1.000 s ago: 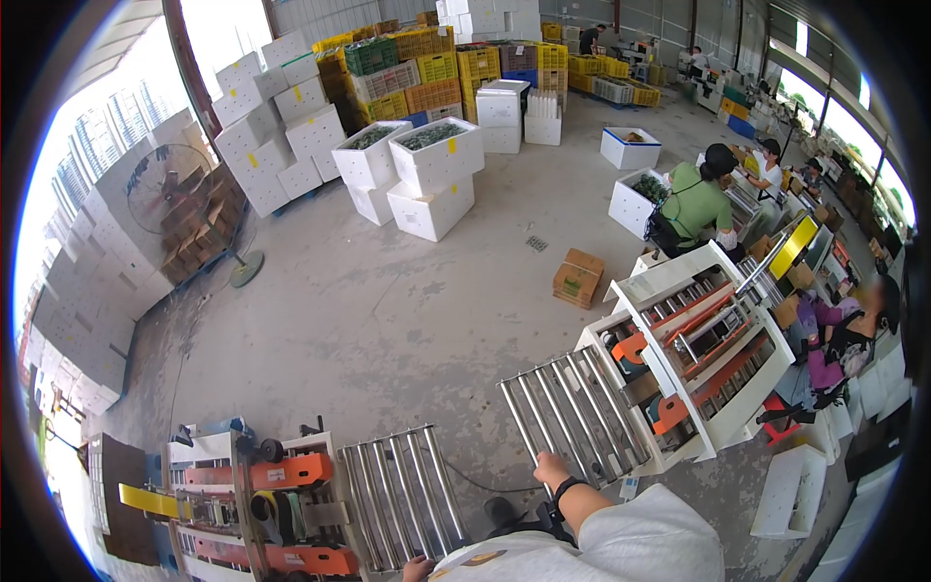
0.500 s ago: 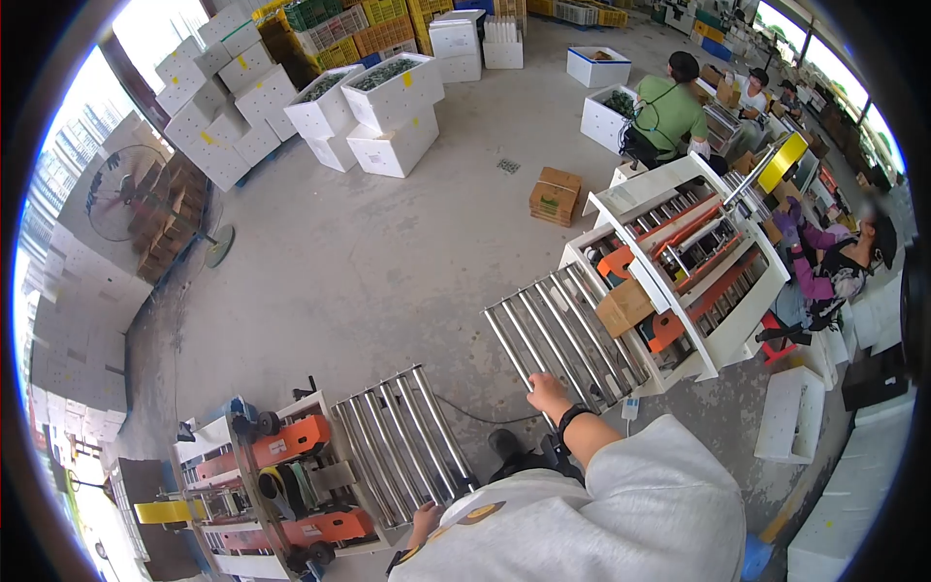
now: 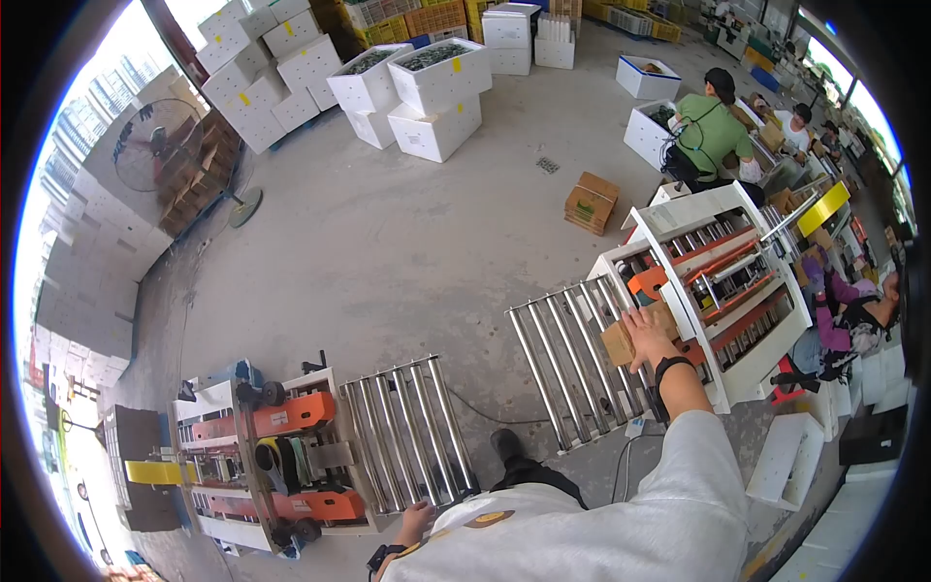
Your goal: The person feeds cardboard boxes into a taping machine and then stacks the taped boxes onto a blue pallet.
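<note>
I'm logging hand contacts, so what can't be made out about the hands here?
Head view only.
- left hand: partly hidden by the person's own shirt, near the left roller conveyor; contact unclear.
- right hand: lies on the cardboard box; gripping or resting, too small to tell.
- Box print: too small.

The right arm point(image 3: 684, 403) reaches forward and out to the right, nearly straight, in a light grey sleeve point(image 3: 679, 475) that ends at the forearm. A black wristband point(image 3: 669, 367) circles the wrist. The right hand point(image 3: 648, 330) lies palm down, fingers curved forward. The left hand point(image 3: 417, 522) sits low, close against the body, its fingers partly hidden.
</note>
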Demonstrator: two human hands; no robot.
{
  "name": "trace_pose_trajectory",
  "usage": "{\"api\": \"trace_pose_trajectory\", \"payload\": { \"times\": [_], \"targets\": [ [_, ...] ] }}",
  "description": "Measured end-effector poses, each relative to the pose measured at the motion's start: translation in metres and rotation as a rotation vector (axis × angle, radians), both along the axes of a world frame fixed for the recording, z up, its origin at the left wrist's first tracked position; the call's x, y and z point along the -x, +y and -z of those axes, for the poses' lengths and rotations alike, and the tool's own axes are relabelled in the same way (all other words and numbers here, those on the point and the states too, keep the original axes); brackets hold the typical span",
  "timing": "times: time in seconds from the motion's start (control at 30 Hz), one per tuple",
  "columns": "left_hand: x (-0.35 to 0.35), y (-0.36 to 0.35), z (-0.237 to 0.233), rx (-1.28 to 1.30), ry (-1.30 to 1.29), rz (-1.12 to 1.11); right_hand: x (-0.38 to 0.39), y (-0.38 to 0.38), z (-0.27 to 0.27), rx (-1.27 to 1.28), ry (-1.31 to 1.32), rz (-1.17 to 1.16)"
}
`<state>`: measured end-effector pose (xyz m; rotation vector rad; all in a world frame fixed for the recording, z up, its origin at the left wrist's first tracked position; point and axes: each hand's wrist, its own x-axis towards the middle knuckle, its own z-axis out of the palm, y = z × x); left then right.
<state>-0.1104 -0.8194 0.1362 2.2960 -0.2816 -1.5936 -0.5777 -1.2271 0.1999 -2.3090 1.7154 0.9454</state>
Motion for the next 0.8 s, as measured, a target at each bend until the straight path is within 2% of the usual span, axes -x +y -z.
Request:
{"api": "trace_pose_trajectory", "payload": {
  "times": [0.03,0.1,0.17,0.23,0.27,0.3,0.33,0.43,0.47,0.53,0.57,0.6,0.63,0.7,0.77,0.8],
  "targets": [
    [-0.005,0.005,0.011,0.001,-0.007,-0.049,-0.004,0.001,0.001,-0.042,0.023,-0.052],
    [-0.012,0.019,0.049,0.054,0.073,-0.152,0.007,-0.003,0.011,0.038,0.193,-0.238],
    [-0.006,0.011,0.04,0.039,0.044,-0.206,0.029,-0.017,0.053,0.145,0.107,-0.297],
    [-0.005,0.002,0.034,0.082,-0.008,-0.065,0.016,-0.007,0.035,0.172,0.018,-0.294],
    [-0.002,-0.006,0.033,0.083,-0.004,-0.073,0.003,0.002,0.012,0.117,-0.058,-0.302],
    [0.004,-0.014,0.034,0.178,-0.05,0.071,-0.019,0.011,-0.009,0.06,-0.129,-0.316],
    [0.01,-0.022,0.032,0.27,-0.099,0.208,-0.038,0.022,-0.004,0.037,-0.233,-0.318],
    [0.035,-0.076,-0.012,0.333,0.076,0.292,-0.115,0.072,0.006,-0.093,-0.525,-0.396],
    [0.039,-0.089,-0.02,0.435,0.048,0.459,-0.146,0.088,-0.002,-0.142,-0.573,-0.462],
    [0.058,-0.115,-0.087,0.413,-0.464,0.925,-0.198,0.113,-0.015,-0.263,-0.697,-0.61],
    [0.056,-0.114,-0.084,0.491,-0.449,1.012,-0.221,0.122,-0.019,-0.342,-0.771,-0.686],
    [0.056,-0.106,-0.067,0.578,-0.606,1.037,-0.245,0.128,-0.033,-0.422,-0.817,-0.721],
    [0.052,-0.104,-0.089,0.626,-0.601,0.842,-0.263,0.133,-0.027,-0.484,-0.806,-0.81],
    [0.023,-0.09,-0.083,0.782,-0.65,0.661,-0.295,0.14,-0.007,-0.654,-1.055,-0.62],
    [0.004,-0.065,-0.072,0.669,-0.639,0.449,-0.322,0.151,0.004,-0.704,-1.067,-0.685],
    [-0.004,-0.054,-0.061,0.563,-0.555,0.252,-0.332,0.158,0.019,-0.655,-1.04,-0.458]
  ]
}}
